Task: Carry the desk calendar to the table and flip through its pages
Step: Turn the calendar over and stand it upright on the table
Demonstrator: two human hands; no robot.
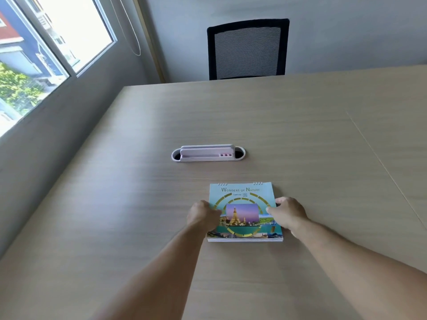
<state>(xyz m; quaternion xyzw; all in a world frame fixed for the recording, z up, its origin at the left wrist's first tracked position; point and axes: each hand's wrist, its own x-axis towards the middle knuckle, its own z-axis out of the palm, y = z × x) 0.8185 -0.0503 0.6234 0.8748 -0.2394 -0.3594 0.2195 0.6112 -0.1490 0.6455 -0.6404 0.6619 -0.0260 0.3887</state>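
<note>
Grip: left hand (203, 214) and right hand (287, 212) clamp desk calendar (242, 204) side edges | flat on counter (138, 204) | spiral binding toward far edge

Desk calendar (242, 211): lay on the table (138, 204), near its front edge, apparently flat.
Left hand (202, 215): at the calendar's left edge, touching it.
Right hand (288, 214): at its right edge, touching it.
Cable tray (208, 154): set in the table behind the calendar, apart from it.
Chair (247, 49): behind the table's far edge.
Window (46, 54): left of the table.
</note>
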